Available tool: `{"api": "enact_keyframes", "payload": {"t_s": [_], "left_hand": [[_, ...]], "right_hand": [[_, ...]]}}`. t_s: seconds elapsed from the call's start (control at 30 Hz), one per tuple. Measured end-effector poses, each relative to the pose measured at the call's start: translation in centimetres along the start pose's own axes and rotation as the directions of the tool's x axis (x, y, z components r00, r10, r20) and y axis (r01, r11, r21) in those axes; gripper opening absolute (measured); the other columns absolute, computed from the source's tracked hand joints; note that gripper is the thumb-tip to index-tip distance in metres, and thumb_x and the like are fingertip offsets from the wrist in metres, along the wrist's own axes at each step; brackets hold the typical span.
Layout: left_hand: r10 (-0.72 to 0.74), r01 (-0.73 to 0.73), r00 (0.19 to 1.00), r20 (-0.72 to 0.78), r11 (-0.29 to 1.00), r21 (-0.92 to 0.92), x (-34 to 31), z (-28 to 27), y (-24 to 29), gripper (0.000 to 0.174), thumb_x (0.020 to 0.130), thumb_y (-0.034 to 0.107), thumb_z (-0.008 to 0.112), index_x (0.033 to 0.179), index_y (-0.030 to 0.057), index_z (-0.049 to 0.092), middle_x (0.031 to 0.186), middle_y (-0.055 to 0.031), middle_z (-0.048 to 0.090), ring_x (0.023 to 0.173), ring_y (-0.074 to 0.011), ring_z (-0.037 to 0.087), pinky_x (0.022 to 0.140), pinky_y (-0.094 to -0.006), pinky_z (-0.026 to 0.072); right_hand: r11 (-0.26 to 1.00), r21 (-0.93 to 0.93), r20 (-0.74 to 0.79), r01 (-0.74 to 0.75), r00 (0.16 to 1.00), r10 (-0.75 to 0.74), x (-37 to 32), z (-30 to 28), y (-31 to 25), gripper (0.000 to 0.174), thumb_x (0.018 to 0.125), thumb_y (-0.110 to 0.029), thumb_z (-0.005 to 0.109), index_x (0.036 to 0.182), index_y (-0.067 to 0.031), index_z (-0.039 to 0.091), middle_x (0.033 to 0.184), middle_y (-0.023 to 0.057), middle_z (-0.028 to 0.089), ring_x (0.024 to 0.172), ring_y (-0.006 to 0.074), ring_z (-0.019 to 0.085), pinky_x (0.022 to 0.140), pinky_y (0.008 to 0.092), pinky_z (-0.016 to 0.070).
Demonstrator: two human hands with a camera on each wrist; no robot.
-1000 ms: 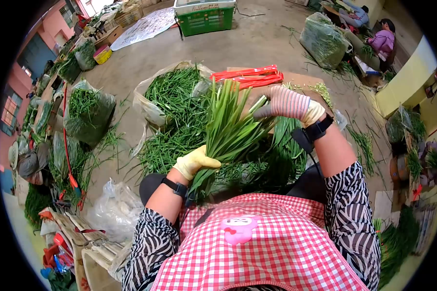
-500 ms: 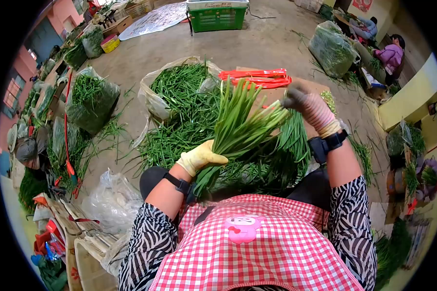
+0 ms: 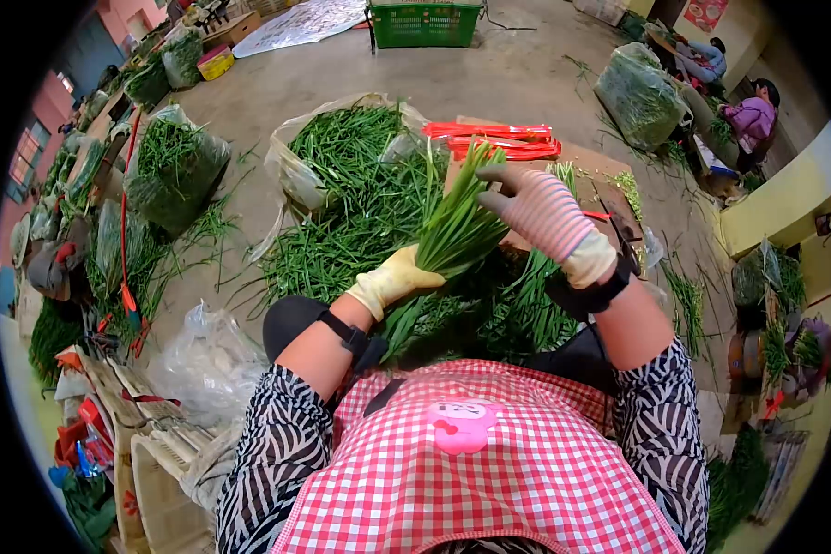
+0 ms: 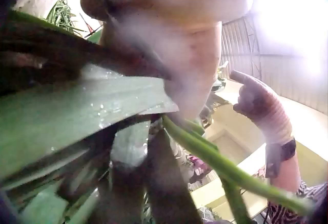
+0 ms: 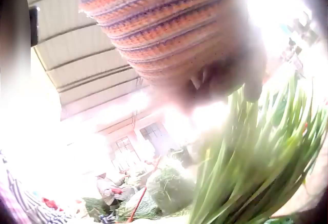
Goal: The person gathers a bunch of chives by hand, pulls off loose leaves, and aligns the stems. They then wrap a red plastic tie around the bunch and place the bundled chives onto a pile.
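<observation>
My left hand (image 3: 397, 280), in a pale yellow glove, grips a bunch of garlic chives (image 3: 457, 226) around its lower part. The bunch stands tilted over my lap, leaves fanning upward; broad wet leaves (image 4: 77, 106) fill much of the left wrist view. My right hand (image 3: 545, 217) wears a striped glove with grey fingertips. It is at the upper right of the bunch, thumb and forefinger reaching toward the leaf tops with a gap between them. In the right wrist view, its blurred fingers overlap the upper leaves (image 5: 256, 147).
A heap of loose chives (image 3: 351, 175) spills from a plastic bag ahead. Behind the bunch, red strips (image 3: 494, 138) lie on a brown board (image 3: 609, 198). Stuffed bags (image 3: 175, 171) stand left, and a green crate (image 3: 425, 26) stands far ahead. Two people sit at far right.
My right hand has moved left from the bunch's pale ends at the right to its upper leaves, its fingers less curled. The bunch is more upright, still in my left hand.
</observation>
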State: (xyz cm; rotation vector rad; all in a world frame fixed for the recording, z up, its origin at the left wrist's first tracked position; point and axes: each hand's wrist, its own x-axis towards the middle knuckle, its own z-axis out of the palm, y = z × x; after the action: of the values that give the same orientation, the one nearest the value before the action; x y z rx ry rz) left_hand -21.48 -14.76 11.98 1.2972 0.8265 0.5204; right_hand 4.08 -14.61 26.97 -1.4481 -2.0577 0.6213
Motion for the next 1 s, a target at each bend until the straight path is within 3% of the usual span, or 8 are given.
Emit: {"api": "enact_keyframes", "payload": {"t_s": [0.27,0.4,0.6,0.63,0.73,0.8,0.87,1.0], "left_hand": [[0.015,-0.022,0.994,-0.109,0.997,-0.068,0.7,1.4,-1.1,0.043,0.081,0.004,0.079,0.122,0.0022,0.066,0.103,-0.0002,0.072,0.089,-0.0115,0.064,0.081,-0.0280,0.0524],[0.106,-0.098,0.989,-0.102,0.992,0.076,1.7,0.5,-3.3,0.045,0.083,0.009,0.080,0.126,0.0052,0.066,0.110,-0.0022,0.073,0.100,-0.0134,0.064,0.091,-0.0312,0.0527],[0.027,-0.044,0.997,-0.074,0.968,-0.245,0.4,0.8,-0.9,0.054,0.087,-0.002,0.075,0.139,0.0004,0.061,0.128,-0.0072,0.070,0.114,-0.0173,0.065,0.103,-0.0333,0.0508],[0.047,-0.066,0.996,-0.077,0.961,-0.269,0.3,0.7,-0.7,0.053,0.087,-0.001,0.075,0.138,0.0008,0.062,0.127,-0.0068,0.071,0.111,-0.0165,0.066,0.100,-0.0323,0.0514],[0.072,-0.091,0.995,-0.071,0.947,-0.309,-0.1,0.7,0.1,0.049,0.088,0.002,0.073,0.136,0.0004,0.064,0.120,-0.0053,0.072,0.100,-0.0138,0.066,0.089,-0.0285,0.0519],[0.044,-0.058,0.998,-0.050,0.937,-0.346,-0.5,0.9,1.3,0.044,0.088,0.005,0.073,0.132,0.0007,0.066,0.113,-0.0042,0.072,0.093,-0.0134,0.065,0.084,-0.0278,0.0518],[0.047,-0.067,0.996,-0.074,0.953,-0.295,-1.3,1.5,3.0,0.035,0.087,0.010,0.073,0.121,0.0018,0.069,0.101,-0.0025,0.070,0.083,-0.0134,0.063,0.077,-0.0280,0.0515],[0.088,-0.092,0.996,-0.028,0.949,-0.301,-0.9,1.8,3.1,0.038,0.087,0.013,0.073,0.123,0.0009,0.067,0.106,-0.0047,0.070,0.087,-0.0148,0.064,0.080,-0.0286,0.0518]], "right_hand": [[0.822,-0.509,0.009,0.256,0.956,-0.292,0.7,7.3,0.0,0.017,0.091,-0.025,0.069,0.097,-0.0092,0.072,0.076,0.0139,0.070,0.072,0.0364,0.070,0.065,0.0478,0.0559],[0.834,-0.326,0.128,0.446,0.894,-0.429,0.3,8.0,0.3,0.013,0.086,-0.020,0.069,0.088,-0.0066,0.071,0.077,0.0157,0.069,0.074,0.0371,0.070,0.067,0.0476,0.0556],[0.891,0.445,0.657,-0.088,0.708,-0.258,-6.2,6.3,-0.6,0.021,0.092,-0.014,0.076,0.111,-0.0030,0.077,0.096,0.0125,0.077,0.090,0.0177,0.072,0.084,0.0345,0.0571],[0.879,0.472,0.660,-0.058,0.685,-0.309,-7.2,6.8,1.0,0.027,0.094,-0.016,0.073,0.120,-0.0056,0.076,0.099,0.0135,0.077,0.091,0.0187,0.072,0.087,0.0341,0.0574],[0.977,-0.163,0.559,0.140,0.829,-0.026,-7.5,6.2,4.6,0.032,0.096,-0.018,0.070,0.126,-0.0108,0.073,0.102,0.0143,0.076,0.089,0.0197,0.072,0.082,0.0356,0.0577],[0.948,0.001,0.469,-0.318,0.838,0.280,-6.2,3.6,6.8,0.034,0.094,-0.022,0.072,0.124,-0.0060,0.071,0.097,0.0130,0.075,0.088,0.0224,0.072,0.080,0.0363,0.0578],[0.936,0.105,0.194,-0.335,0.931,0.311,-5.3,4.1,11.6,0.038,0.094,-0.027,0.073,0.118,0.0007,0.069,0.096,0.0123,0.074,0.089,0.0231,0.072,0.083,0.0350,0.0580],[0.939,0.239,0.247,-0.246,0.951,0.186,-4.3,3.9,10.1,0.067,0.097,-0.042,0.067,0.142,0.0057,0.054,0.132,0.0231,0.066,0.122,0.0277,0.064,0.108,0.0362,0.0476]]}}
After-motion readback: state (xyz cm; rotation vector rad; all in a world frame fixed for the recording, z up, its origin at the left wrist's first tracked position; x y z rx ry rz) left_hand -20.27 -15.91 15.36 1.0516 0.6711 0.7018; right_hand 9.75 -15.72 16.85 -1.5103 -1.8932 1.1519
